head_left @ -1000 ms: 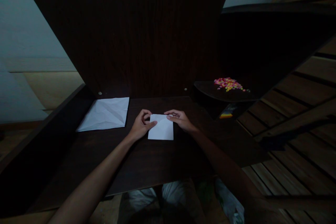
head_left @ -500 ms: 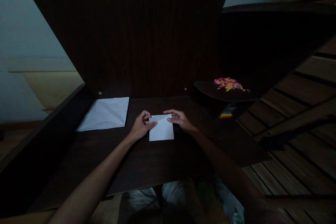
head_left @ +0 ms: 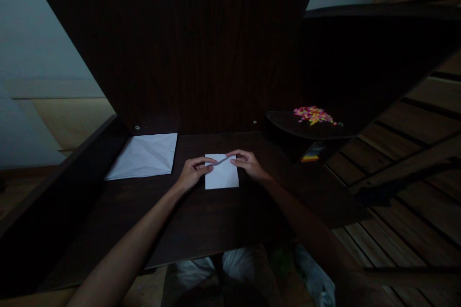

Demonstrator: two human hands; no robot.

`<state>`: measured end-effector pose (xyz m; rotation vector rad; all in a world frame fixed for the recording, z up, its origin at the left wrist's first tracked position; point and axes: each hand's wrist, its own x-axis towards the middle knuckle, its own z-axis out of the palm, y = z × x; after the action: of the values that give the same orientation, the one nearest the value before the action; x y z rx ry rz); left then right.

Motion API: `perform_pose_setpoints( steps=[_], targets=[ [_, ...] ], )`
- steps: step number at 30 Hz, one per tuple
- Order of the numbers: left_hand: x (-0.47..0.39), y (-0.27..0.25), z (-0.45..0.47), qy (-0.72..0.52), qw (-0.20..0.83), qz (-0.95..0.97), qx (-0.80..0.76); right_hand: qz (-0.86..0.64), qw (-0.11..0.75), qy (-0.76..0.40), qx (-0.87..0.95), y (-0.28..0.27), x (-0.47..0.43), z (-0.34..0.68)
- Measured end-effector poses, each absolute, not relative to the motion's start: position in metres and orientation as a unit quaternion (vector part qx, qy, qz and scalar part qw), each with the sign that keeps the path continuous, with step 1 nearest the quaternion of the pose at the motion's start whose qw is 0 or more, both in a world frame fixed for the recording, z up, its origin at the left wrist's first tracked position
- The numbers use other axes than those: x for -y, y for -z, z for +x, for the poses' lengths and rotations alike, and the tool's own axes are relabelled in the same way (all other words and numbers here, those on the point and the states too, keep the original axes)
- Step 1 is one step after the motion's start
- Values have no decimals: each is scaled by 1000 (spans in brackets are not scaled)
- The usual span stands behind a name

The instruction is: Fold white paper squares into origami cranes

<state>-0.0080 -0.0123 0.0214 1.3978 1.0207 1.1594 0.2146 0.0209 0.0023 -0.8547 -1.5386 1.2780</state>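
Over the desk (head_left: 201,230), a small paper (head_left: 221,177) is pinched by the nearly closed left hand (head_left: 191,172) and right hand (head_left: 250,166). Larger paper (head_left: 146,156) is laid leftward; beyond, colourful pieces (head_left: 314,115) are heaped on a shelf (head_left: 283,121), the rear blocked by a panel (head_left: 201,53).

Counted one small white paper (head_left: 222,178), one left hand (head_left: 192,172) and one right hand (head_left: 250,165) touching it. Noted left of that paper: one larger paper (head_left: 144,156), layers unclear; right: one coloured heap (head_left: 313,115) (pieces too small to count); beyond: two fittings (head_left: 137,127).
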Motion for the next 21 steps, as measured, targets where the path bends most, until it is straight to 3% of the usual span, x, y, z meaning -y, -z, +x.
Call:
perform_pose_setpoints(
  steps=[10, 21],
  targets=[
    [12, -18, -11, -459, 561, 571, -385, -344, 489, -519, 610, -7, -20, 212],
    [11, -11, -7, -417, 511, 629, -412, -356, 492, -523, 597, -5, -18, 210]
  ],
)
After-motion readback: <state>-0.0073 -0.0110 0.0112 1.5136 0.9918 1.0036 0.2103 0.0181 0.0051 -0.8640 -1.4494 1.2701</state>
